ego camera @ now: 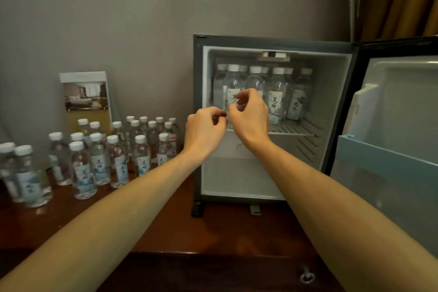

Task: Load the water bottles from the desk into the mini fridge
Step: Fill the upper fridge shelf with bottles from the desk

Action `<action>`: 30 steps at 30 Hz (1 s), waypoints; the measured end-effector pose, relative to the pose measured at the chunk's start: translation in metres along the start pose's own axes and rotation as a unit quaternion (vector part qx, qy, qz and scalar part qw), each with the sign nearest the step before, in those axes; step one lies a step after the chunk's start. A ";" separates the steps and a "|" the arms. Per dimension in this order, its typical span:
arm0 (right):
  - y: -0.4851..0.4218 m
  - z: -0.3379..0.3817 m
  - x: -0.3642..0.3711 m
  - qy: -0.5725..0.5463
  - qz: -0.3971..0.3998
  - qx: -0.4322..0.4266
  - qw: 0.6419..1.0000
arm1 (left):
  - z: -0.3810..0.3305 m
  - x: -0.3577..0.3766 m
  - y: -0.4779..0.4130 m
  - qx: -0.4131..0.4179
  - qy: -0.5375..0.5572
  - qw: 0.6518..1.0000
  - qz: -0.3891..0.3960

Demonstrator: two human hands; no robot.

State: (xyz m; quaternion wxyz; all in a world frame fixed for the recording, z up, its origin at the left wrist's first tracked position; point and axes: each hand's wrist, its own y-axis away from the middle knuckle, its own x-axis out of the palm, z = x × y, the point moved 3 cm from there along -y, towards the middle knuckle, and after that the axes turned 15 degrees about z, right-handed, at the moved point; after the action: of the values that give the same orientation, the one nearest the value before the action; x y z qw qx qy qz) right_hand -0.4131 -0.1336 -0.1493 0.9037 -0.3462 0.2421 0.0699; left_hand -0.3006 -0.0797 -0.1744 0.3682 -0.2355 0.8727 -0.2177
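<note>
Firstly, at lower left, about nineteen desk bottles stand on the desk below one brochure. At centre, the left hand curls empty. The right hand curls before eight shelf bottles in the open mini fridge; whether it grips one is unclear.

"美好" on bottle labels
</note>
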 end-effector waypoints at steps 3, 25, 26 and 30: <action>0.010 0.017 0.026 -0.006 0.042 -0.015 0.999 | 0.027 -0.031 0.018 -0.025 -0.015 0.999 -0.019; 0.034 0.000 0.244 0.030 0.277 0.116 0.953 | 0.234 -0.102 0.094 -0.235 0.011 0.972 0.017; 0.030 -0.008 0.250 0.029 0.275 0.130 0.952 | 0.243 -0.096 0.091 -0.238 0.023 0.971 0.027; 0.013 -0.035 0.265 0.033 0.281 0.176 0.943 | 0.270 -0.067 0.081 -0.244 0.054 0.965 0.076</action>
State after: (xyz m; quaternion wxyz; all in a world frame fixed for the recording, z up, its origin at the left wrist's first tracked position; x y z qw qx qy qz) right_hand -0.1996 -0.1580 -0.3087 0.8854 -0.1015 0.3674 0.2660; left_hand -0.0789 -0.0327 -0.3544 0.2675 -0.2395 0.9332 0.0184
